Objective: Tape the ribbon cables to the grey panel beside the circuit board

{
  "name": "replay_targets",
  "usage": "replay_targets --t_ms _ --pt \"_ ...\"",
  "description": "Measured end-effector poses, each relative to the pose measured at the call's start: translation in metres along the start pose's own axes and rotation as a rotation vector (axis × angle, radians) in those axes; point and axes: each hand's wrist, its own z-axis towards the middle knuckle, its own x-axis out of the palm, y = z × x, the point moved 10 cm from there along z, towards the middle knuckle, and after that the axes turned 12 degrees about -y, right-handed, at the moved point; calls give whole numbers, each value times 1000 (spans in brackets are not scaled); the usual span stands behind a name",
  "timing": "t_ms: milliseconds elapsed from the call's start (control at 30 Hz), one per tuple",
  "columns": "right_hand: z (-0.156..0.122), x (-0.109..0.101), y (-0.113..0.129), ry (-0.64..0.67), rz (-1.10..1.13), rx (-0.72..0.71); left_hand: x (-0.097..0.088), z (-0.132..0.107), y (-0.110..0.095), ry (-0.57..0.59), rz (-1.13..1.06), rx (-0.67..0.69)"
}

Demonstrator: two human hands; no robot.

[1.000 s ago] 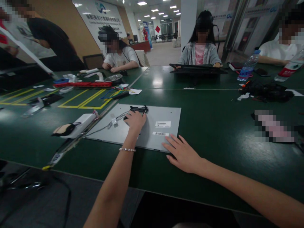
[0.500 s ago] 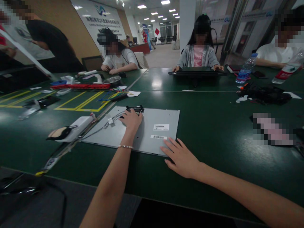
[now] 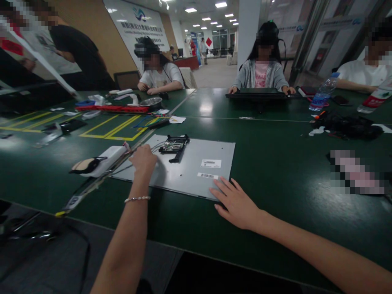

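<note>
A flat grey panel (image 3: 192, 179) with two white labels lies on the green table. On its far part sits a black-framed circuit board (image 3: 174, 147), from which grey cables (image 3: 156, 147) run to the left. My left hand (image 3: 143, 162) is over the panel's left side, its fingers curled down and closed around the cables; the fingertips are partly hidden. Fingers spread, my right hand (image 3: 237, 204) rests on the panel's near right corner and holds nothing.
Left of the panel lies a white box-shaped item (image 3: 112, 157) with a beige, black-edged piece (image 3: 87, 165) against it. A pixelated pink item (image 3: 357, 171) and a black bundle (image 3: 346, 124) are at right. Across the table, a person holds a dark flat panel (image 3: 260, 96).
My left hand has moved left and nearer, off the circuit board and onto the cables, so the board is now uncovered. My right hand stays at the corner. The view has shifted slightly.
</note>
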Motion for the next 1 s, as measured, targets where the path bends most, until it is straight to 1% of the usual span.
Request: replay_targets --t_ms 67,133,167,233,300,367,467,500,567,633,667,733,800,900,1000 --pt "-1 -1 1 5 0 3 1 3 14 -28 65 9" --pt "-1 -2 2 8 3 4 -2 8 21 -72 106 15" --pt "-1 -2 2 11 5 5 -5 10 22 -90 112 16" --pt "0 -2 3 13 5 8 -14 17 15 -134 95 22" --pt "0 -1 3 14 -1 8 -25 25 -1 -187 57 39" --pt "1 -1 4 10 -10 8 -33 34 -26 -223 -3 68" --pt "3 -1 4 10 -10 4 -33 45 -71 -225 -91 141" --pt "3 -2 4 10 -7 3 -30 48 -85 -220 -110 165" --pt "4 -3 3 11 -2 2 -18 50 -110 -173 -123 201" --pt "5 -4 2 7 0 5 0 50 -126 -87 -115 212" --pt "5 -5 2 4 0 7 9 48 -131 -38 -112 207" --pt "7 -6 0 -2 2 10 21 47 -134 24 -119 178" --pt "9 -7 -1 -3 7 10 19 49 -130 10 -159 151" --pt "11 -7 -1 13 15 12 3 61 -116 -68 -237 124" --pt "12 -6 0 27 17 24 -12 79 -91 -94 -271 69"
